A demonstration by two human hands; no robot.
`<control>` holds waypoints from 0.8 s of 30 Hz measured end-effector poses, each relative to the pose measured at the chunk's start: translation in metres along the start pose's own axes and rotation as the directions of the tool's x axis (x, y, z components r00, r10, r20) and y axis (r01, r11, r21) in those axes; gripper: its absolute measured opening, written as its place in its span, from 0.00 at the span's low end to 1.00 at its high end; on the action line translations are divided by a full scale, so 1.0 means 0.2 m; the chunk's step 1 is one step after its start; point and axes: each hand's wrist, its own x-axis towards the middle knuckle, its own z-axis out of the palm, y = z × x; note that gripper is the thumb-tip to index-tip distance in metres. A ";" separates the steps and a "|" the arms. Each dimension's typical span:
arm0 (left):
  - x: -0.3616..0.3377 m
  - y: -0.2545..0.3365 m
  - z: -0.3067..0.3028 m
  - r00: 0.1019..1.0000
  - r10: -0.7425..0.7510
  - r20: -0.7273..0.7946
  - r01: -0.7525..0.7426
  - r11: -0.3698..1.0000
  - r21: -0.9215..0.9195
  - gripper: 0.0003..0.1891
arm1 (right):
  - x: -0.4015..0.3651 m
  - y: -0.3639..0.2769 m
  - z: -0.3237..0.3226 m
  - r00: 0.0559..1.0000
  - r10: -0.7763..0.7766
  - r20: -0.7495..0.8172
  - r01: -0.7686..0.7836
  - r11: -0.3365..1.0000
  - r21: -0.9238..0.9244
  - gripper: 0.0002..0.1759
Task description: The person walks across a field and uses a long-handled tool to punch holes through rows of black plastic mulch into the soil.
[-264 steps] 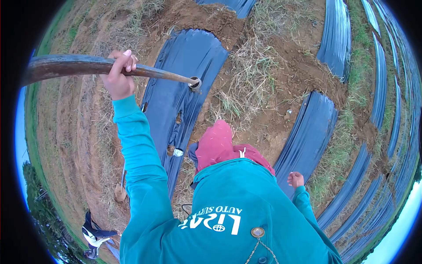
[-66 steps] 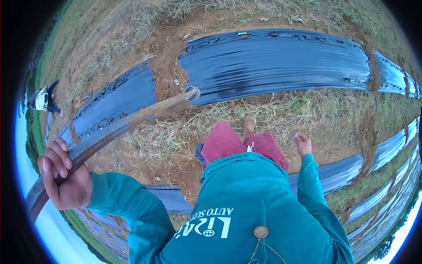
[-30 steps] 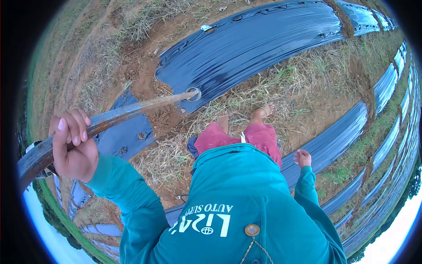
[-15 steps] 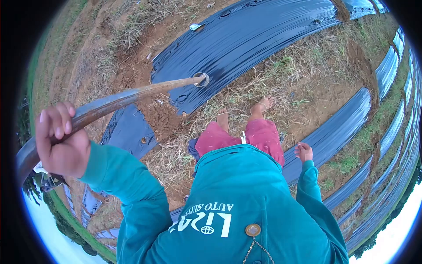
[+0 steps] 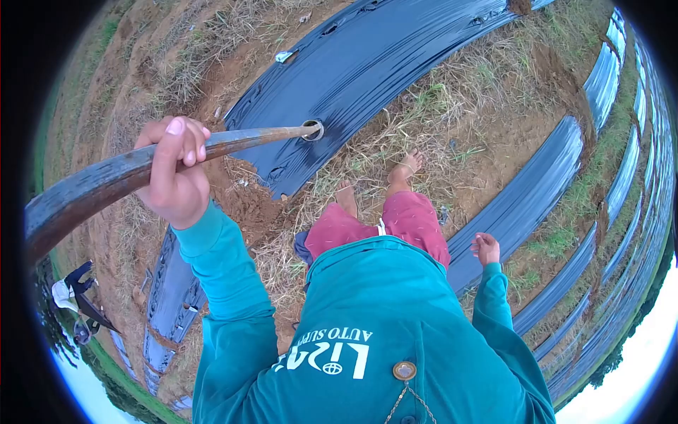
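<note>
My left hand (image 5: 176, 166) is closed around a long, dark, worn pole (image 5: 92, 185). The pole runs from the left edge of view to a short round metal ring (image 5: 317, 136) at its far end. That ring sits against the black plastic sheet (image 5: 381, 53) covering a raised soil bed, ahead of my feet. My right hand (image 5: 486, 249) hangs low by my right side, fingers loosely curled and nothing visible in them. Beneath it in the view lies another plastic-covered bed (image 5: 526, 198), apart from the hand.
My bare feet (image 5: 405, 167) stand on dry grass and soil between the beds. A small white scrap (image 5: 284, 56) lies at the sheet's edge. Loose brown soil (image 5: 251, 206) separates sheet sections. A person (image 5: 70, 293) is at far left. More covered rows (image 5: 625, 173) stretch rightward.
My left hand has moved up and right in the view, and now appears nearer the ring end of the pole. The ring stays on the sheet. The person at far left shows more fully.
</note>
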 end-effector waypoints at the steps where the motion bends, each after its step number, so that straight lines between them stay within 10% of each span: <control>1: 0.04 0.09 0.03 1.000 0.012 0.026 -0.012 1.000 0.002 0.12 | 0.02 0.03 0.00 1.000 0.020 -0.003 -0.020 1.000 0.009 0.12; 15: 0.42 0.69 0.20 0.905 0.033 0.423 0.003 0.996 -0.085 0.12 | 0.16 0.17 0.07 0.990 0.139 0.037 -0.142 0.987 0.080 0.11; 22: 0.51 0.40 0.38 0.981 0.013 0.195 0.009 0.994 -0.111 0.12 | 0.12 0.13 -0.02 0.989 0.144 0.019 -0.145 0.986 0.086 0.12; 24: 0.46 0.03 0.52 0.987 0.014 -0.157 -0.017 1.000 -0.021 0.12 | 0.09 0.09 -0.08 0.994 0.108 0.000 -0.108 0.991 0.080 0.12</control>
